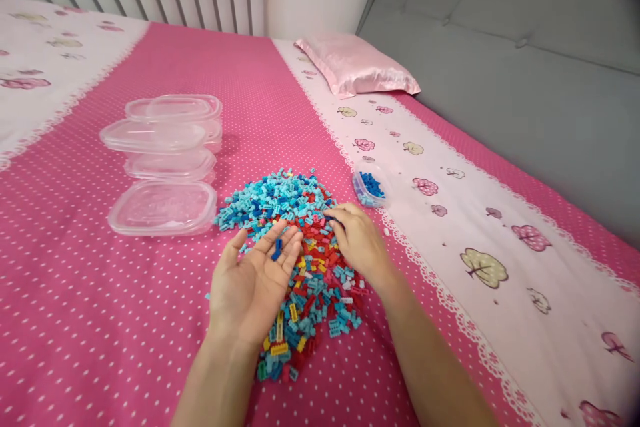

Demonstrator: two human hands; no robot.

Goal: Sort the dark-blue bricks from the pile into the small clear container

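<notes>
My left hand (255, 283) is turned palm up over the heap, with a few dark blue building bricks (277, 249) resting on its fingers. The fingers are slightly curled around them. Across from it, my right hand (357, 240) reaches palm down into the right side of the heap. Its thumb and forefinger are close together on a small dark blue brick (329, 217), partly hidden by the fingers. The heap of small bricks (280, 197) is light blue and dark blue at the back, red in the middle, and mixed with yellow and teal in front.
A small clear tub (371, 188) with blue bricks in it stands right of the heap. Several clear plastic containers (163, 208) are lined up on the left. The pink dotted bedspread (65, 267) lies beneath; a pink pillow (357, 63) is near the grey padded headboard (500, 47).
</notes>
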